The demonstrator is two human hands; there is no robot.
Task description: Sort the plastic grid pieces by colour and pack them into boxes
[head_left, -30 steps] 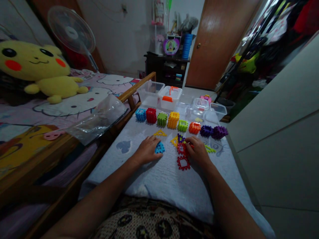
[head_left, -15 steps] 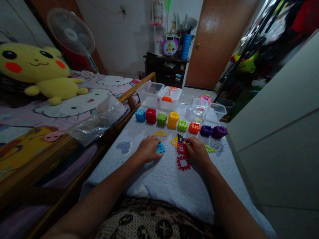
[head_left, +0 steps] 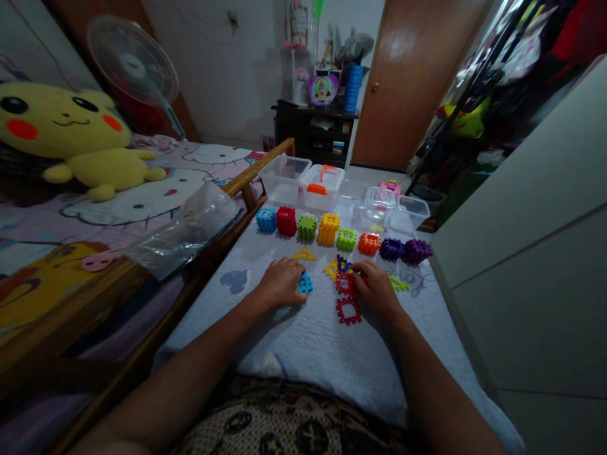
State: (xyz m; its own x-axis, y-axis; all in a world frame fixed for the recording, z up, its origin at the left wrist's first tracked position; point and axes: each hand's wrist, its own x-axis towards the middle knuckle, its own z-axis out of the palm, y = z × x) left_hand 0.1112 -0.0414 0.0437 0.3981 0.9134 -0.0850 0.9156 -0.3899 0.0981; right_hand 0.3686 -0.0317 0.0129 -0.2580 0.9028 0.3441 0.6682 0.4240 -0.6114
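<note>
My left hand [head_left: 282,282] rests on the cloth, its fingers closed around blue interlocking tiles [head_left: 306,282], partly covered by the hand. To the right, my right hand [head_left: 375,284] has its thumb and fingers pinched at the edge of a red interlocking tile [head_left: 344,284]; the fingertips partly hide the grip. A second red tile [head_left: 348,311] with a square opening lies just below it. Beyond these are a purple triangular tile [head_left: 343,264] and a yellow triangular tile [head_left: 331,270]. Another yellow triangle [head_left: 304,254] lies past my left hand, and a green piece [head_left: 399,283] sits right of my right hand.
Sorted tile stacks form a row across the table: blue [head_left: 266,220], red [head_left: 286,221], yellow [head_left: 328,229], orange [head_left: 369,243], purple [head_left: 416,251] and others. Behind stand clear plastic boxes [head_left: 284,177] and an orange-handled box [head_left: 323,180]. A wooden bed rail [head_left: 237,183] borders the left.
</note>
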